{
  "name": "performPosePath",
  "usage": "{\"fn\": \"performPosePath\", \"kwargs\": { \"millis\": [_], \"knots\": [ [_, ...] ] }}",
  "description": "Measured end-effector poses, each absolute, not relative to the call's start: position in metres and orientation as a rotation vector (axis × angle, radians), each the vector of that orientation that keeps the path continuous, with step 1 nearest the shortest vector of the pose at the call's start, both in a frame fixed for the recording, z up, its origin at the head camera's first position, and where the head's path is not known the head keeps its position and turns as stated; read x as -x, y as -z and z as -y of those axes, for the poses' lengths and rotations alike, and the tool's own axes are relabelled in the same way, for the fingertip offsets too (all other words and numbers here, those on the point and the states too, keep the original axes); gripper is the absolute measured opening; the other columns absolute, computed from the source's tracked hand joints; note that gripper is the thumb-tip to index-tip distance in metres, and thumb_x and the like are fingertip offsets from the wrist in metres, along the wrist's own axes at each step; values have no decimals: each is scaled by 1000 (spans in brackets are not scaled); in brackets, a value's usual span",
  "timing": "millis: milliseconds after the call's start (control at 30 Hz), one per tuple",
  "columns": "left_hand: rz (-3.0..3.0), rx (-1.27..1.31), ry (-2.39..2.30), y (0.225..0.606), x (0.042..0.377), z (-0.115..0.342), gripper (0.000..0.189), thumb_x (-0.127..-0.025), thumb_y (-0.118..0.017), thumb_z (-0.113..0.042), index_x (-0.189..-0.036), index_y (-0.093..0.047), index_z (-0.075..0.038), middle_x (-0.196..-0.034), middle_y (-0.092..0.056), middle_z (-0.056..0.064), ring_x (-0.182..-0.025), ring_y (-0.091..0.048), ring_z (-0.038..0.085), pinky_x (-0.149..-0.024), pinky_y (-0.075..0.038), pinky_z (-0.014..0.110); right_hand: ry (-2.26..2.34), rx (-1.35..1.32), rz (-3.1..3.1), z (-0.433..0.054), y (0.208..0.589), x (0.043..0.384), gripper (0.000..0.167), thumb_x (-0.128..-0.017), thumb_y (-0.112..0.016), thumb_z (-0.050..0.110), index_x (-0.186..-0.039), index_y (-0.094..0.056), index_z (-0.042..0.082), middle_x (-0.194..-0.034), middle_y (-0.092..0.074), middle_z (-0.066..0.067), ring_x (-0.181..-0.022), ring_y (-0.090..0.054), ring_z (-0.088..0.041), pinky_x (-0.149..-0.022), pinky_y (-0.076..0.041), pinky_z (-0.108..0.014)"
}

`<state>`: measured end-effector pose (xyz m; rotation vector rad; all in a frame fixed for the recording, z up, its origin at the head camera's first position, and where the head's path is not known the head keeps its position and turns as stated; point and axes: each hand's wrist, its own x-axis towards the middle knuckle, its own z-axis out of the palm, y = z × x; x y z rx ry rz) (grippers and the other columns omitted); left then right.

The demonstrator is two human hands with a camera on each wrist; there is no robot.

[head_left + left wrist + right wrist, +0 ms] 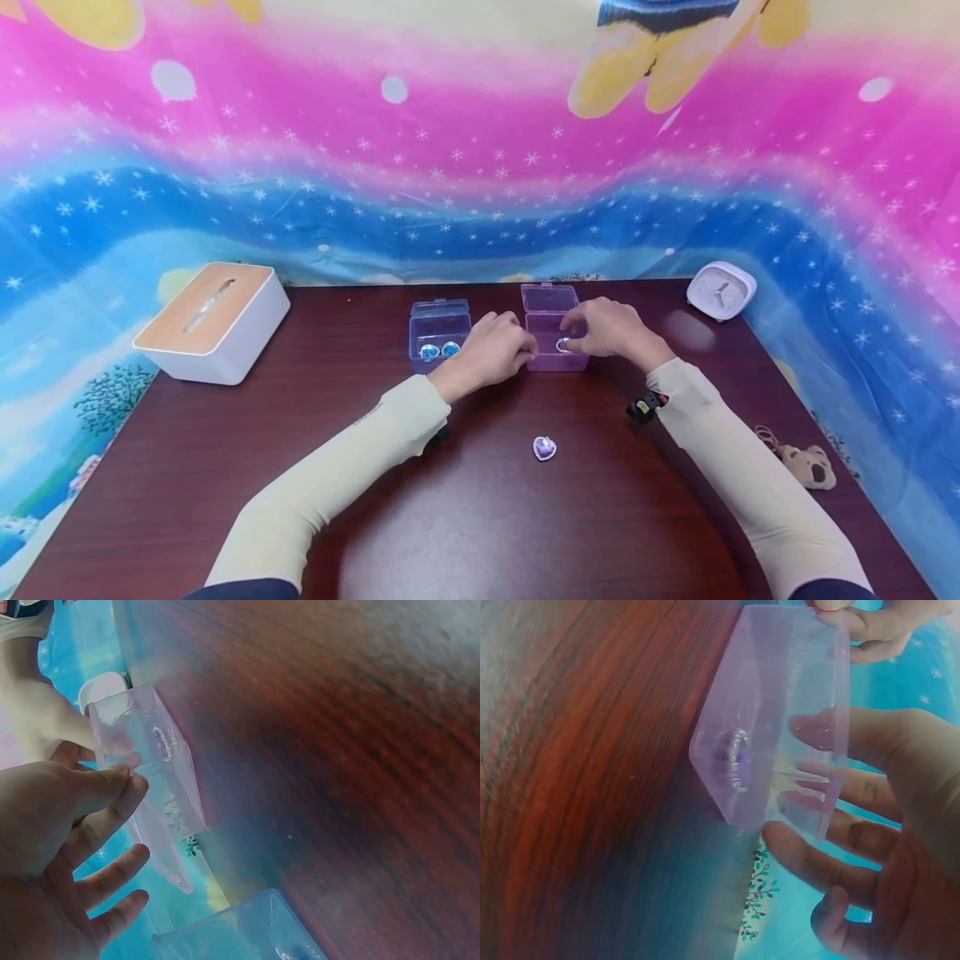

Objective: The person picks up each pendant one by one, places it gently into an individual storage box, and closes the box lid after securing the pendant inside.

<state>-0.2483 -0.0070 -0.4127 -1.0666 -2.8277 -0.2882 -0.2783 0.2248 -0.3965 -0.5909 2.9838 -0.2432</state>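
A clear pink box (557,363) stands on the table with its lid tipped back. My left hand (497,346) pinches the box's rim between thumb and index finger, its other fingers spread in the left wrist view. From the far side, my right hand (609,327) reaches over the rim, with thumb and fingertips dipping inside, apart from each other. Below them a purple gem (739,761) with a beaded edge lies in the box. A purple heart-shaped gem (544,448) lies on the table nearer to me.
Left of the pink box stands an open blue box (439,366) holding two blue gems (450,348). A white tissue box (247,342) with a wooden top sits at far left. On the right are a white clock (722,291) and a small bear keychain (810,467).
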Motion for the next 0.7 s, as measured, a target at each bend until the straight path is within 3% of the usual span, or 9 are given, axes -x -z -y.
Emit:
{"fn": "performPosePath", "kwargs": {
  "millis": [100, 300, 533, 700],
  "knots": [
    [2833, 1069, 285, 413, 248, 8, 13, -98, -71, -28, -104, -82, -26, -101, -79, -11, -98, -59, 16, -84, -44, 32, 332, 648, -3041, -226, 395, 273, 34, -88, -78, 42, -117, -78, 23, -122, -75, -4, -98, -69, -24, -80, -56, -51],
    [2824, 1084, 315, 412, 248, 7, 13, -98, -71, -28, -106, -82, -26, -101, -80, -9, -103, -60, 16, -86, -46, 32, 532, 779, -3104, -228, 380, 239, 28, -86, -82, 37, -110, -79, 22, -108, -75, -4, -71, -63, -13, -65, -54, -37],
    [2836, 1066, 328, 415, 248, 7, 14, -97, -72, -28, -106, -82, -27, -102, -79, -10, -106, -60, 17, -88, -47, 34, 576, 971, -2969, -223, 377, 189, 28, -85, -83, 38, -108, -78, 24, -99, -75, 5, -70, -63, -4, -63, -51, -26],
    [2838, 1069, 351, 414, 250, 7, 13, -97, -71, -28, -105, -82, -26, -101, -79, -10, -103, -59, 16, -87, -47, 34, 472, 915, -2883, -219, 390, 160, 32, -85, -83, 43, -111, -77, 26, -96, -73, 9, -67, -56, -2, -62, -47, -24]
  ]
}}
